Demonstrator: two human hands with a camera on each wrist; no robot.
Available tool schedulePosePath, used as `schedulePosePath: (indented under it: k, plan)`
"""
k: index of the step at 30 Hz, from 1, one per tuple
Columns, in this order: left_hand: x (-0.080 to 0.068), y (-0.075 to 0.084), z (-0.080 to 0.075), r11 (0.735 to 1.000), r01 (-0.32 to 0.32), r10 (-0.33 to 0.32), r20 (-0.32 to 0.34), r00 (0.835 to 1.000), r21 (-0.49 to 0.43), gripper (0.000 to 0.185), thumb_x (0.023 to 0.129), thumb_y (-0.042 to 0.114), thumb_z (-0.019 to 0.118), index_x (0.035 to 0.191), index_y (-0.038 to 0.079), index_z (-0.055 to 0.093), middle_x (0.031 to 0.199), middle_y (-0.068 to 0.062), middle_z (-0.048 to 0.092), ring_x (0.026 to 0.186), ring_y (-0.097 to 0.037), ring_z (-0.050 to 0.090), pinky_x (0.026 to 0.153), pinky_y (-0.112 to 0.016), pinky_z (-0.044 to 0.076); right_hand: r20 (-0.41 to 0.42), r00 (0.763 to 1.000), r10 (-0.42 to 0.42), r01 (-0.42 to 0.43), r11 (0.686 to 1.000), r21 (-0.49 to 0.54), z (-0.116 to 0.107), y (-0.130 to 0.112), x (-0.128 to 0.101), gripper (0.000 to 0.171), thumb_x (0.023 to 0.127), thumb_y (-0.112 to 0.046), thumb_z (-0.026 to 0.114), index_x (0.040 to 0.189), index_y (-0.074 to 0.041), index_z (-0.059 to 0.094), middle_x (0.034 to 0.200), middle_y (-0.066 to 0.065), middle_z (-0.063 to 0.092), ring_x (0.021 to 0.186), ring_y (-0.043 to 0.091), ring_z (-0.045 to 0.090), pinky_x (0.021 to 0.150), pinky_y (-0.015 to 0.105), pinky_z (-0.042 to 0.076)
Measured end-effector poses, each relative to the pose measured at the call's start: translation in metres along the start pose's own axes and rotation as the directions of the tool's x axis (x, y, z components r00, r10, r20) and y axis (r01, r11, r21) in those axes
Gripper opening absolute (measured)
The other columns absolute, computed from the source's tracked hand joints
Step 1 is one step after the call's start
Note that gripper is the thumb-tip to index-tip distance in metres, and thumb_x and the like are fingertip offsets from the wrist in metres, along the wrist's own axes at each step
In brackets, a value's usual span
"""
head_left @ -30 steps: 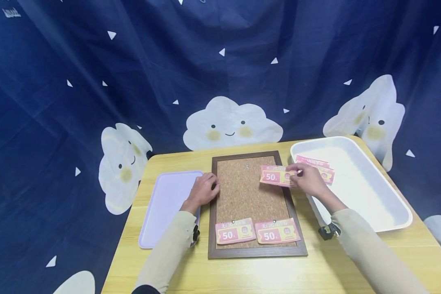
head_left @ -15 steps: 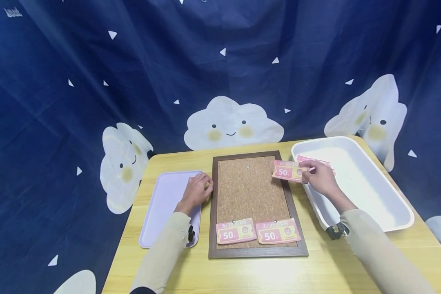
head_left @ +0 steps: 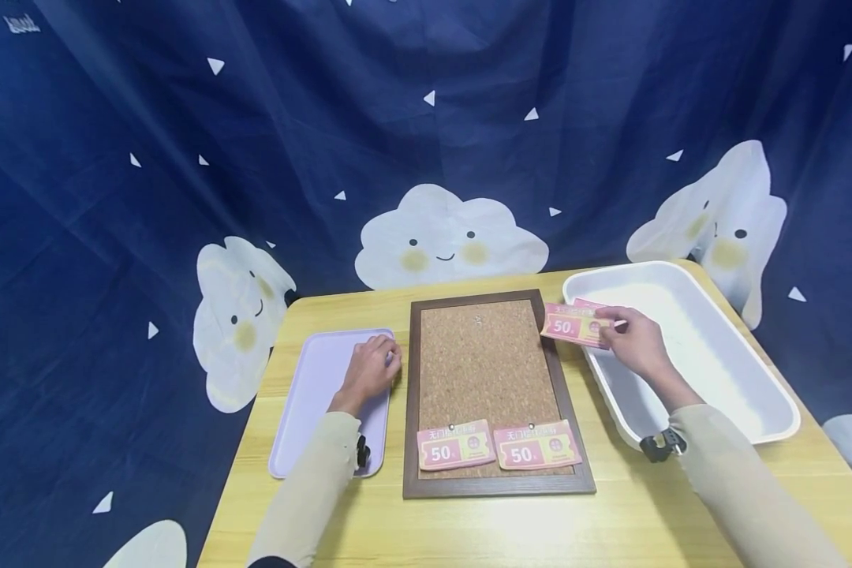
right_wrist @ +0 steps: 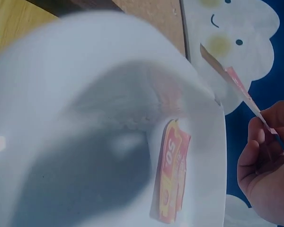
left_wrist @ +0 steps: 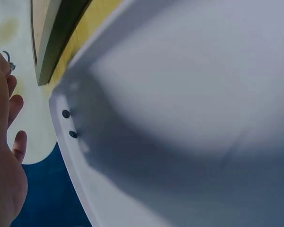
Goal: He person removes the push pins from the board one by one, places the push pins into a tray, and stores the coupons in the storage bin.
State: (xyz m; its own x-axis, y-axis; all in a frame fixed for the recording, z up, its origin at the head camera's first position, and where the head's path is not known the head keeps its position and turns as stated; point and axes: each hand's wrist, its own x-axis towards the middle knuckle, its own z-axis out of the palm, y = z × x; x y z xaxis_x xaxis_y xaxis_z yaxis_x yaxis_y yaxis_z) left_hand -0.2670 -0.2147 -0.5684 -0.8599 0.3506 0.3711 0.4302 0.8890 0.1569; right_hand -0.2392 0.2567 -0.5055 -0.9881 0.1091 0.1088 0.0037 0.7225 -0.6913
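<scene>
My right hand (head_left: pixel 637 341) pinches the right end of a pink and yellow paper coupon (head_left: pixel 568 323) marked 50. The coupon hangs between the cork board (head_left: pixel 486 371) and the white basin (head_left: pixel 760 422), overlapping the edges of both in the head view. Another coupon (right_wrist: pixel 169 170) lies inside the basin. My left hand (head_left: pixel 371 367) is over the right side of the lavender tray (head_left: pixel 319 394), fingers curled. A small silvery pin (left_wrist: pixel 12 66) shows at its fingertips. Two coupons, left (head_left: pixel 457 446) and right (head_left: pixel 537 446), are pinned along the board's lower edge.
The brown-framed board lies between tray and basin on a wooden table (head_left: pixel 490 536). Small shiny pins (head_left: pixel 478 320) show near the board's top. Two small dark round pieces, one here (left_wrist: pixel 66 114), sit at the tray's edge. A blue cloud-patterned curtain (head_left: pixel 312 142) stands behind.
My right hand has carried the coupon rightward off the board toward the basin. My left hand has moved left from the board's frame to over the lavender tray.
</scene>
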Motion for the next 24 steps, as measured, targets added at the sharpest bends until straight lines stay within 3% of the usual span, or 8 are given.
schedulePosePath:
  k: [12,24]
  plan:
    - [-0.014,-0.014,-0.001,0.997,0.079,-0.078,-0.03,0.996,0.013,0.008,0.081,0.022,0.056,0.078,0.017,0.061,0.082,0.003,0.059,0.078,-0.018,0.055,0.071,-0.04,0.041,-0.063,0.998,-0.004,0.004,1.0,-0.005,-0.011,0.009,0.0,0.031,0.081,-0.014,0.057,0.111,-0.01,0.061,0.105,0.017,0.058,0.088,0.03,0.061,0.054,0.022,0.044]
    - [-0.022,-0.023,-0.001,0.976,0.215,-0.217,0.068,0.974,0.045,0.01,0.084,0.027,0.054,0.084,0.019,0.061,0.093,0.004,0.06,0.09,-0.017,0.055,0.08,-0.04,0.039,-0.092,0.995,0.033,-0.036,0.999,-0.034,-0.019,0.025,0.008,0.031,0.083,-0.023,0.058,0.113,-0.013,0.06,0.105,0.013,0.063,0.091,0.03,0.061,0.06,0.023,0.042]
